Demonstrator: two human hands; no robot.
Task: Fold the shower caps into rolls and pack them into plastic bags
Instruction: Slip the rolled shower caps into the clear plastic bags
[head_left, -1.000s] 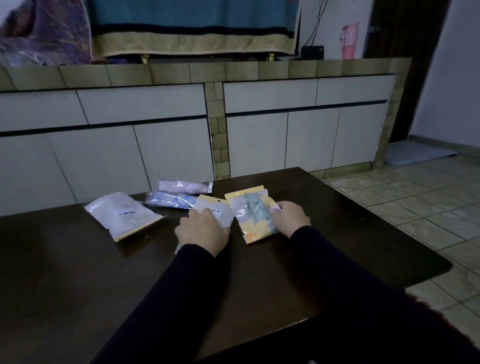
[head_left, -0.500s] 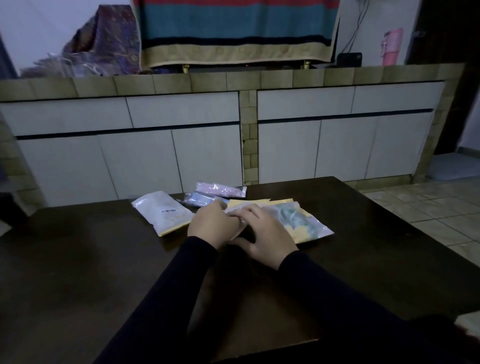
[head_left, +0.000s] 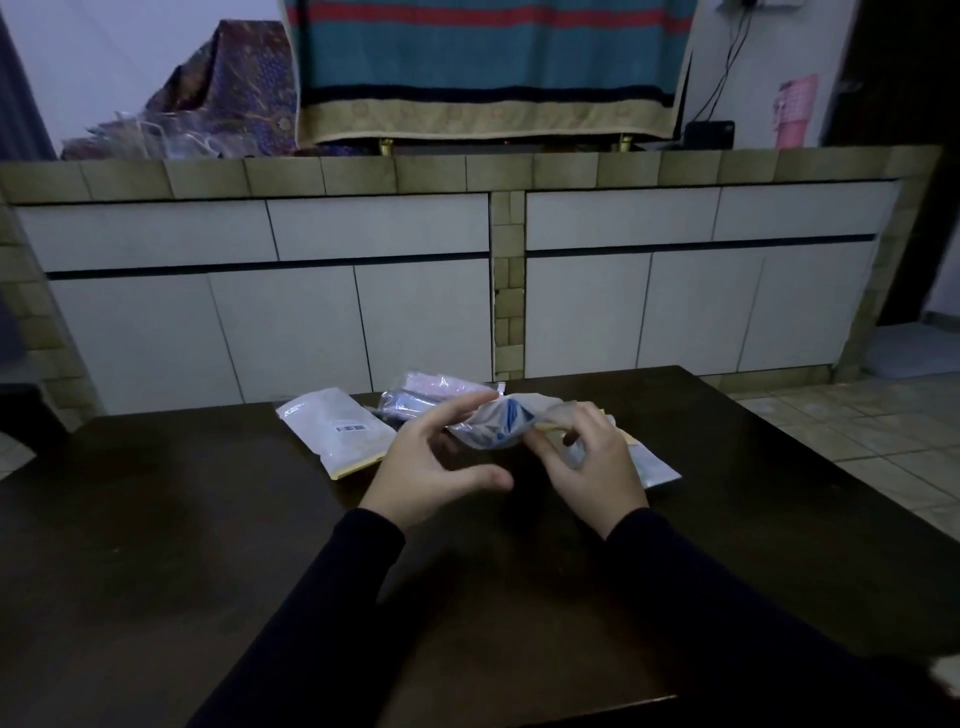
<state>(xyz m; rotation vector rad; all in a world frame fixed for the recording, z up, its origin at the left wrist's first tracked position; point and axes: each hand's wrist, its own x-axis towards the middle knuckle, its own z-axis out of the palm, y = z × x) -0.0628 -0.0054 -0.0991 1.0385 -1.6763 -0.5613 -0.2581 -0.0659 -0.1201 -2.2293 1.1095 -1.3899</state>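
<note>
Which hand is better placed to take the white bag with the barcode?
The left hand. It is open and nearer the white bag, which lies on the table on its side. The right hand already pinches the clear packet.

Tabletop: dark brown, plain. Sleeves: black. Shower cap between the hands: translucent clear film with blue portions. White bag: white face, black barcode, pale yellow lower edge. Bag beside the right hand: pale, with a yellow strip. Pink pack: pink under clear film. Blue pack: blue-grey. Cabinet doors: off-white with a dark horizontal line. Counter tiles: olive-tan. Hanging cloth: teal with red stripes, dark band, patterned tan border. Draped fabric: purple, patterned. Floor tiles: beige.
</note>
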